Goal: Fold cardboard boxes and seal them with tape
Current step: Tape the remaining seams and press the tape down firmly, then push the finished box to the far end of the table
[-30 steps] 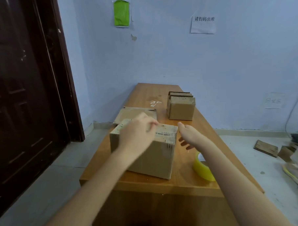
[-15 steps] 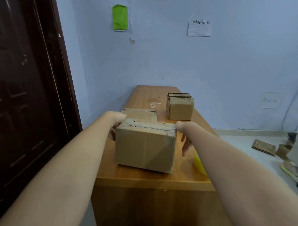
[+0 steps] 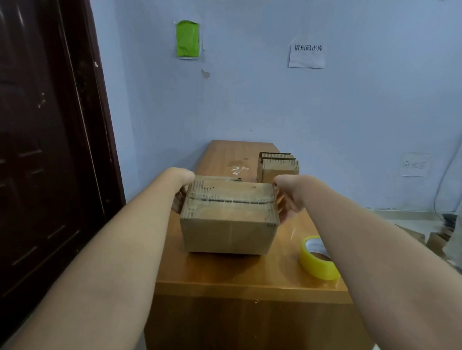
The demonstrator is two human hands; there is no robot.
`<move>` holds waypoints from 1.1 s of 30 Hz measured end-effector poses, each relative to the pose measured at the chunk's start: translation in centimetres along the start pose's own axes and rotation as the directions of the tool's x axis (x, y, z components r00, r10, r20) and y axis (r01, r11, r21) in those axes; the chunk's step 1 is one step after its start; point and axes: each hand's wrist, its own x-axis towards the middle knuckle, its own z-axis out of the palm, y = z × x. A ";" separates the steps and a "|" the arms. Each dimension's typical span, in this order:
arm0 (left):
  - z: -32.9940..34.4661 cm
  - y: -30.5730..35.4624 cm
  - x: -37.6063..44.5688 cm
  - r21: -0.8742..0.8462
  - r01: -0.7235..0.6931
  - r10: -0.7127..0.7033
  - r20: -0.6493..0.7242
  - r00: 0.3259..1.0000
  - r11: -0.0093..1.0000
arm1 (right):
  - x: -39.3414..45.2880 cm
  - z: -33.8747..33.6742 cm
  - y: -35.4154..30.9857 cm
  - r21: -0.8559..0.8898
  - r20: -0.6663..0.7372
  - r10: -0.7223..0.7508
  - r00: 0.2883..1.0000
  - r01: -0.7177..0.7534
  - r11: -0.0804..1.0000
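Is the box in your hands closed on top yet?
Closed: the box has its top flaps folded flat, meeting at a centre seam under clear tape.

- Cardboard box (image 3: 228, 222): I see a closed brown carton, flaps folded shut, clear tape running along the centre seam of its top. It sits upright near the front of the tabletop (image 3: 229, 278), held at both ends between my two hands.
- Tape roll (image 3: 317, 258): yellow, lying tilted on the tabletop to the right of the box, apart from it, partly hidden by my right forearm.
- Folded box stack (image 3: 278, 166): smaller cardboard pieces standing on edge further back on the right, corrugated edges up.
- Flat cardboard (image 3: 216, 177): lying directly behind the box, mostly hidden.
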 end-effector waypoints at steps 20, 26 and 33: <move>-0.4 8.0 0.1 0.293 -0.178 0.173 0.042 0.984 0.939 | 2.3 -2.0 -6.0 -0.183 -0.136 -0.065 0.989 0.040 0.982; 1.3 9.4 3.8 0.520 -0.195 0.218 0.017 0.976 0.831 | 5.5 0.1 -7.8 -0.504 -0.151 -0.156 0.976 0.059 0.862; 1.7 10.2 9.7 0.579 -0.192 0.208 0.040 0.977 0.792 | 10.1 1.5 -9.9 -0.663 -0.070 -0.235 0.969 0.131 0.737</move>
